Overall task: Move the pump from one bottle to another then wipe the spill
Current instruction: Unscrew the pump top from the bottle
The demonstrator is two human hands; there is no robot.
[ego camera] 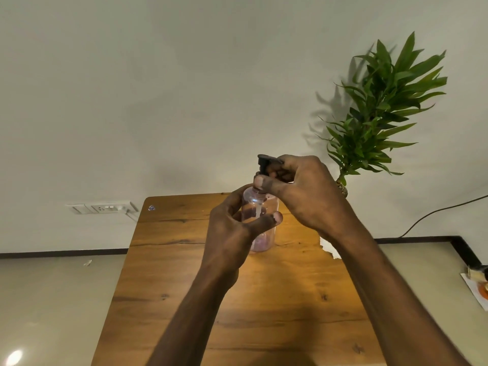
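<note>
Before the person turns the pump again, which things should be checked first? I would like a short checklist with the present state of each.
1. Left hand holds the clear bottle firmly around its body: ok.
2. Bottle stands upright on the wooden table: ok.
3. Right hand grips the black pump at the collar: ok.
4. Pump tube goes straight down inside the bottle: ok, it shows through the clear wall.
5. Collar fully screwed onto the neck: cannot tell, the fingers cover it.
6. Wiping material ready: cannot tell; a white piece lies behind the right forearm, mostly hidden.
</note>
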